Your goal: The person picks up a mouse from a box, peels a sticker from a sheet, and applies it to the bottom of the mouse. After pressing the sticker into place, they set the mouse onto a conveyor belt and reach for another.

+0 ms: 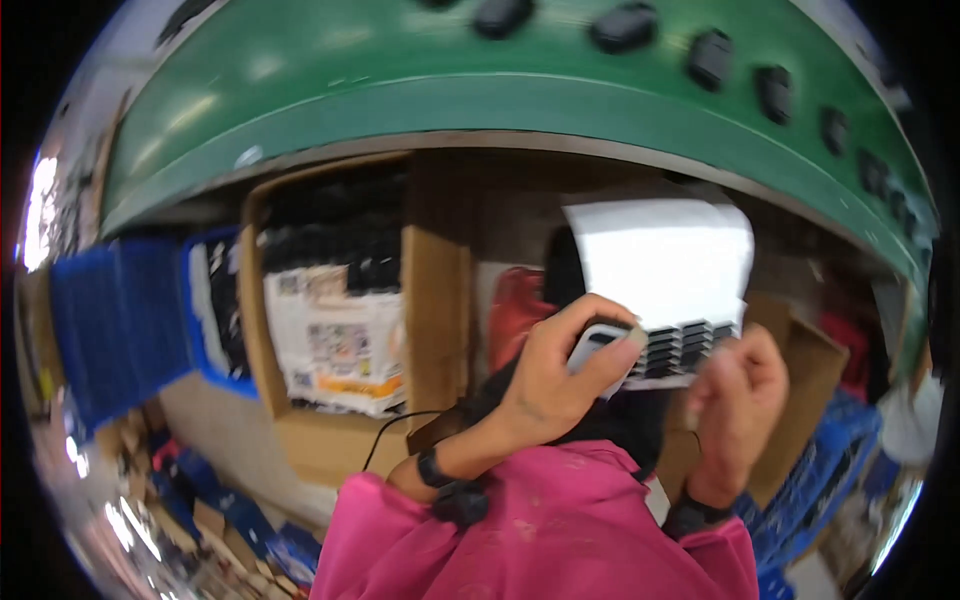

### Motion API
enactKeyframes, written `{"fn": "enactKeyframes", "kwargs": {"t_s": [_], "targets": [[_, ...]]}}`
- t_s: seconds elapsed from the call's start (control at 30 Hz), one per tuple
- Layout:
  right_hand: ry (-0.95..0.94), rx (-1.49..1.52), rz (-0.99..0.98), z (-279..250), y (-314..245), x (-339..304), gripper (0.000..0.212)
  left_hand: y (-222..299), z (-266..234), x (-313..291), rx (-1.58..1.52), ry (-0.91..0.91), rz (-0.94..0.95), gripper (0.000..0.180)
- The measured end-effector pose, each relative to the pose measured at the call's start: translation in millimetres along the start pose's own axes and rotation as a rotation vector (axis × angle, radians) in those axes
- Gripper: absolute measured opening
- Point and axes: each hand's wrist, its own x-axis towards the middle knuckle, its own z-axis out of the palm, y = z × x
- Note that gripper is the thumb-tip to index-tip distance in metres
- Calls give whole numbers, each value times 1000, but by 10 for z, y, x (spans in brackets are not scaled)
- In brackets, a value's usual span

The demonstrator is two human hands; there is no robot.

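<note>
Head camera view, going left to right: well to the left of both hands stands a blue crate [120, 325]. A green worktop [400, 110] arches beyond the hands, with a row of dark, rounded objects [625, 27] on it that reaches far to the right. Nearer the left hand, yet apart from it, an open cardboard box [435, 300] holds dark packs and a white printed package [335, 345]. Something red [513, 310] lies just beyond the left hand [550, 380], which is closed, thumb and fingers wrapped around a small grey device [590, 345] with a dark patch. Just right of that thumb is a white sheet [665, 260] with rows of black labels [685, 350] along its near end (I cannot tell whether the thumb also pins it). Beside those rows hovers the right hand [740, 395], fingers curled in toward the thumb; it is blurred, so whether it pinches anything I cannot tell. Right of it sit another cardboard box [815, 355] and a blue basket [820, 490].
</note>
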Motion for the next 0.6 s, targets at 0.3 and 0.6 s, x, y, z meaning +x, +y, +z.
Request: {"fn": "enactKeyframes", "kwargs": {"t_s": [0.3,0.6], "targets": [[144,-10,-16,-690,341,282,16,-1315,-2163,-805,475,1007,-131,37],[127,-22,-24,-587,331,390,14,-1982,-3512,-762,990,1092,-119,38]]}}
